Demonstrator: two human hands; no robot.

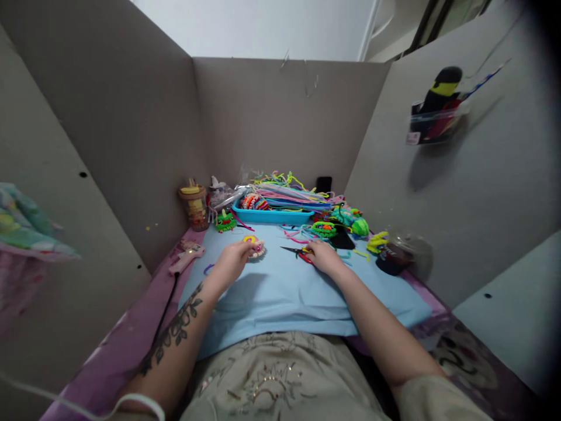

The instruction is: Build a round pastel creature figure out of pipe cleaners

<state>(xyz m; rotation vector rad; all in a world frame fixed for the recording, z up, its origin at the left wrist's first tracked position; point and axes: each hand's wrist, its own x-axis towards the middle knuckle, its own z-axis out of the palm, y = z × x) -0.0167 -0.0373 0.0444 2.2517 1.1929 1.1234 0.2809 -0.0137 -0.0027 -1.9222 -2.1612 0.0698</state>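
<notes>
My left hand (235, 257) pinches a small fuzzy craft piece (258, 250), cream-white with pink and yellow parts, just above the light blue cloth (280, 298). Around the handles of a pair of scissors (302, 254), red and yellow, my right hand (323, 257) is closed. Their dark blades point left toward the craft piece, apart from it. Whether the blades touch the cloth I cannot tell. Beyond my right hand lie a green and orange fuzzy piece (323, 229) and a black phone-like slab (342, 237). A purple loop (208, 269) rests left of my left wrist.
A blue tray (274, 217) heaped with colourful pipe cleaners (293, 196) stands at the back. At left are a drink cup (194, 207) and a pink glue gun (187, 259) with a black cord. A dark cap-like object (391, 260) sits at right. Grey panels enclose three sides.
</notes>
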